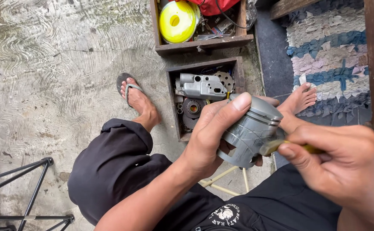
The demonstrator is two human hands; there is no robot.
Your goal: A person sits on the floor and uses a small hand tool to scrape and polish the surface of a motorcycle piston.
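I see my left hand (214, 137) closed around a grey metal piston (251, 130), which I hold in the air above my lap. My right hand (341, 164) grips a thin yellow tool (281, 146), and its tip touches the piston side. Below, a wooden box (173, 100) with engine parts stands on the concrete floor (58, 64)

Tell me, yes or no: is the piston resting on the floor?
No: the left hand holds the piston up in the air above the lap, while the right hand puts a thin tool to it.
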